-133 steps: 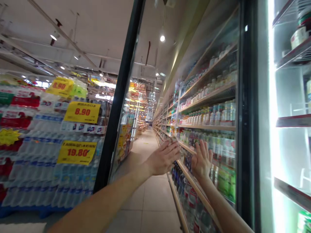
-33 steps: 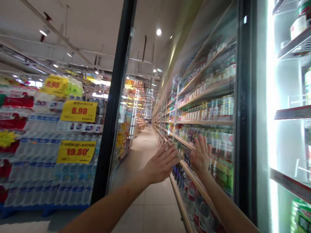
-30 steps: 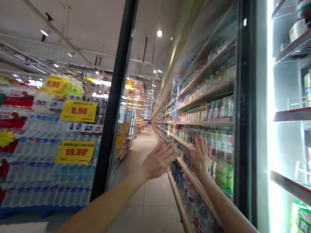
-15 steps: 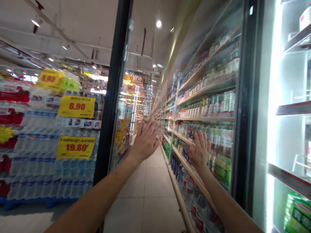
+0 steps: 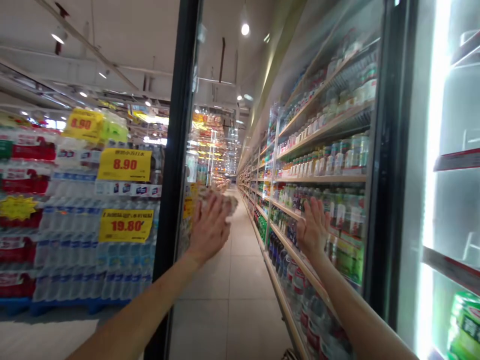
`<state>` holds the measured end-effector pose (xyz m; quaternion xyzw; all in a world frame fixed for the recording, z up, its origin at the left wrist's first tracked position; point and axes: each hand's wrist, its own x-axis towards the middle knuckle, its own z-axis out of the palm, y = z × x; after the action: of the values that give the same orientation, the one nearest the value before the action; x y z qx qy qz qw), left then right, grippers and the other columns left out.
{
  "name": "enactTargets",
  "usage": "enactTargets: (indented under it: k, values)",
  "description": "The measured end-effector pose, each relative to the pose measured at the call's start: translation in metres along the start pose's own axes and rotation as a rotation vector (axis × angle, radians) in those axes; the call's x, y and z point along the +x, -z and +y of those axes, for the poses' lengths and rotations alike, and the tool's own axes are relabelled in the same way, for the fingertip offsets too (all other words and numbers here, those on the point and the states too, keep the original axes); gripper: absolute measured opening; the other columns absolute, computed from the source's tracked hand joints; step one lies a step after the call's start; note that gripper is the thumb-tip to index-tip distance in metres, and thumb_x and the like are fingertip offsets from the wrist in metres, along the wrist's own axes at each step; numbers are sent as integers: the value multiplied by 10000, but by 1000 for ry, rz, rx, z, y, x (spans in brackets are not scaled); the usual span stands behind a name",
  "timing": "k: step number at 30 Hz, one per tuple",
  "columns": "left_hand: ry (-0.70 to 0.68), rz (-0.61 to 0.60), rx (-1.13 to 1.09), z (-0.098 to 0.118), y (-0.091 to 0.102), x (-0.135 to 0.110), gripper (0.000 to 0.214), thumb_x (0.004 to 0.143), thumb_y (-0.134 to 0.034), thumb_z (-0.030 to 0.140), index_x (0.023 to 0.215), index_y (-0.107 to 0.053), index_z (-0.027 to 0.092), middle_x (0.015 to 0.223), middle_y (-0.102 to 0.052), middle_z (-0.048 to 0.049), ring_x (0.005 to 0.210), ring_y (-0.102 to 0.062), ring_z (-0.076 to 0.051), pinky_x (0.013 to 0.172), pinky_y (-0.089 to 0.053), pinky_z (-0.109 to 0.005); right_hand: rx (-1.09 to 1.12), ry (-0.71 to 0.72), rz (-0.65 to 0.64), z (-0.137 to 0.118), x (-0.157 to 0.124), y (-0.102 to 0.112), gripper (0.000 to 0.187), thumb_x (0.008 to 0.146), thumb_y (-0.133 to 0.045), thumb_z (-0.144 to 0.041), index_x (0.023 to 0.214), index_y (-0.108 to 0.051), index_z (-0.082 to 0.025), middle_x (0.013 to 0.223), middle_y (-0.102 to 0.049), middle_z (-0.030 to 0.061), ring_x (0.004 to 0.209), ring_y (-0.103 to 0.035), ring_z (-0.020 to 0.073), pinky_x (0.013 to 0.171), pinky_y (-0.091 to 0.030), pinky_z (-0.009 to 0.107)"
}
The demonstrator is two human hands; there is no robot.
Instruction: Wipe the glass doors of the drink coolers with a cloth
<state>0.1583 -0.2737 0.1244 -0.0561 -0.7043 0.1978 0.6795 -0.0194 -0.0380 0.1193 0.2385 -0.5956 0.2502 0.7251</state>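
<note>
An open glass door [image 5: 247,75] with a dark frame stands in front of me. My left hand [image 5: 210,227] presses a crumpled, pale patterned cloth [image 5: 228,202] to the pane, left of its middle, near the frame's left upright. Most of the cloth is hidden behind the fingers. On the right half of the glass lies my right hand [image 5: 314,225], its fingers stretched out and nothing in it. Whether its whole palm touches the pane is hard to tell. Shelves of bottles show in the glass around it.
Right of the door is a lit cooler with shelves [image 5: 455,159] and a green pack [image 5: 465,327] low down. To the left, bottled water packs [image 5: 67,232] are stacked on a blue pallet [image 5: 67,304] with yellow price signs [image 5: 125,225]. Pale floor tiles [image 5: 202,325] show through the glass.
My left hand has slid left and slightly down across the glass with the cloth. My right hand stays at about the same place on the pane. The view has shifted slightly.
</note>
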Motion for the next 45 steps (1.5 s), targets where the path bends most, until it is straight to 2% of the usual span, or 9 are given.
enactTargets:
  k: [4, 10, 15, 21, 26, 32, 37, 43, 45]
  values:
    - [-387, -153, -104, 15, 0, -23, 437, 827, -484, 305, 1260, -486, 242, 1360, -471, -11, 1345, -281, -173, 1153, -76, -402, 5, -2, -8, 0, 0, 0, 521, 864, -379, -260, 1380, -334, -208, 1399, -413, 116, 1345, -293, 247, 1077, -222, 496]
    - [94, -30, 3, 7, 1, -18, 440, 831, -478, 268, 1264, -485, 192, 1395, -415, -102, 1354, -262, -235, 1122, -149, -476, 12, 1, 21, 0, 0, 0, 507, 865, -382, -261, 1367, -360, -202, 1382, -436, 126, 1334, -315, 260, 1069, -237, 502]
    - [-248, -125, -90, 14, 0, -40, 453, 816, -503, 286, 1267, -478, 261, 1352, -480, -28, 1338, -299, -184, 1145, -103, -418, 23, -6, -3, 0, 0, 0, 530, 862, -384, -254, 1387, -327, -221, 1404, -409, 107, 1339, -304, 255, 1073, -224, 499]
    - [163, -29, 19, 2, 5, -46, 467, 833, -486, 272, 1292, -451, 196, 1399, -402, -131, 1360, -244, -255, 1102, -173, -504, 8, 4, 5, 1, 0, -1, 526, 862, -378, -271, 1382, -333, -207, 1398, -415, 116, 1337, -306, 255, 1072, -222, 493]
    - [-204, -126, -77, 21, -1, -66, 449, 815, -514, 297, 1261, -484, 256, 1333, -501, -37, 1341, -292, -194, 1141, -110, -428, 9, -3, -6, -1, 0, 0, 529, 858, -384, -264, 1381, -337, -206, 1400, -413, 113, 1339, -302, 250, 1076, -219, 484]
    - [160, -34, -8, 20, 1, -63, 500, 827, -495, 266, 1320, -424, 224, 1390, -419, -110, 1353, -261, -250, 1109, -170, -506, 9, -8, -8, 0, -1, 0, 538, 852, -380, -264, 1385, -328, -210, 1400, -413, 111, 1339, -301, 252, 1075, -219, 493]
    - [-172, -110, -83, 33, -3, -65, 484, 814, -520, 292, 1293, -452, 271, 1341, -492, -26, 1337, -303, -189, 1147, -108, -416, 3, 2, -3, 1, -1, -1, 521, 854, -386, -276, 1369, -357, -202, 1394, -422, 116, 1338, -307, 250, 1076, -224, 485]
    - [153, -27, 4, 17, 0, -49, 463, 842, -475, 272, 1300, -443, 215, 1402, -403, -111, 1362, -238, -250, 1108, -162, -514, 1, -10, 6, 0, -1, -1, 516, 859, -393, -273, 1369, -360, -200, 1389, -430, 110, 1333, -315, 248, 1078, -227, 482]
    - [30, -65, -15, 23, 0, -52, 431, 843, -476, 280, 1268, -479, 210, 1391, -423, -92, 1369, -220, -235, 1125, -135, -490, 0, -13, 3, 0, -1, 0, 510, 859, -395, -274, 1364, -370, -201, 1387, -433, 109, 1331, -319, 247, 1075, -234, 479]
